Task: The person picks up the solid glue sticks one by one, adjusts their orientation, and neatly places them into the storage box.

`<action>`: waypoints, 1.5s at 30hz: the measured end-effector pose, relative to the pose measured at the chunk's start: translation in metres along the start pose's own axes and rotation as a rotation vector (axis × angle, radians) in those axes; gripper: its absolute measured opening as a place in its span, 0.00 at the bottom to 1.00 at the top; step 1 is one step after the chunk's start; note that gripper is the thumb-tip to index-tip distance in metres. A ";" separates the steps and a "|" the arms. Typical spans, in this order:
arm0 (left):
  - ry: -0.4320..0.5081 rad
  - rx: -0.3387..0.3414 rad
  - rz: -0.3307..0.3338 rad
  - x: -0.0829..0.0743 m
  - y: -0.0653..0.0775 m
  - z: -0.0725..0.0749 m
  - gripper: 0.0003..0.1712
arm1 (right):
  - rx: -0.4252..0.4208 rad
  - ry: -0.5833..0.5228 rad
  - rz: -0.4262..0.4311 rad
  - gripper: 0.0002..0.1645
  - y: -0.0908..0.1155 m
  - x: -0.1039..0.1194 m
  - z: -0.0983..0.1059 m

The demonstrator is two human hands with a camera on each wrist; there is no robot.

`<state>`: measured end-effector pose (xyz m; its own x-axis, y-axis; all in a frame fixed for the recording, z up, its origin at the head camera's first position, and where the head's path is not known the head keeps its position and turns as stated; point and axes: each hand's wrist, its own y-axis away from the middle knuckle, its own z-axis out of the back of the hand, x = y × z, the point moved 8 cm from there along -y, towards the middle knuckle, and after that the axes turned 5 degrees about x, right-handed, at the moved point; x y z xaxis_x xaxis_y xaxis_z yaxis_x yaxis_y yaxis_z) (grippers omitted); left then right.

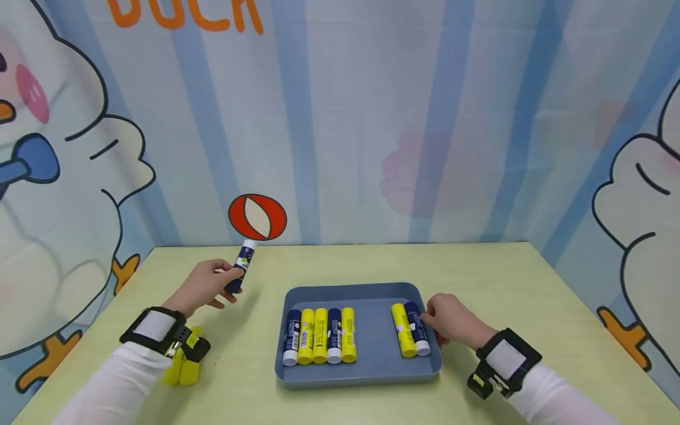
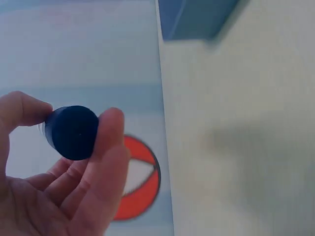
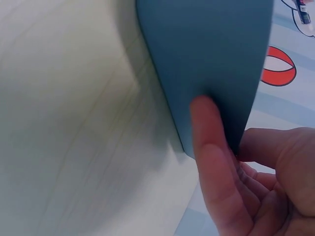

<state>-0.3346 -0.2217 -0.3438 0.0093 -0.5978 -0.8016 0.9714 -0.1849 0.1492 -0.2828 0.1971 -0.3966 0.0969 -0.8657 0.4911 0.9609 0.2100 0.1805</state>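
In the head view, wears white sleeves (image 1: 114, 383) nearest the camera, below black wrist straps (image 1: 507, 361). Pinches a navy glue stick (image 1: 245, 258) between thumb and curled fingers of the left hand (image 1: 206, 286), white end up, leaning right, left of the tray. Grips the right wall of the blue-grey tray (image 1: 374, 336) with the right hand (image 1: 457, 320). In the tray, at left, side by side: navy, yellow, yellow, navy, yellow glue sticks (image 1: 320, 335); at right, beside that wall: a yellow stick (image 1: 404, 330) and a navy stick (image 1: 418, 330). On the pale table (image 1: 478, 271), near left, by the left wrist: partly hidden yellow sticks (image 1: 189, 372). At the far side: a striped backdrop (image 1: 345, 118).

In the left wrist view, shows the held stick's round navy end, thumb and fingers touching opposite sides.

In the right wrist view, shows a finger against the wall's outer face, thumb at the rim.
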 end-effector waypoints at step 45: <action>-0.635 0.273 -0.603 -0.119 0.022 -0.163 0.14 | 0.121 0.003 0.499 0.25 0.006 0.107 -0.007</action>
<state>-0.2754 -0.0278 -0.3393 -0.6918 -0.6419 -0.3308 0.6788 -0.7343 0.0052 -0.2646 0.1024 -0.3486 0.5375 -0.6477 0.5400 0.7603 0.6492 0.0219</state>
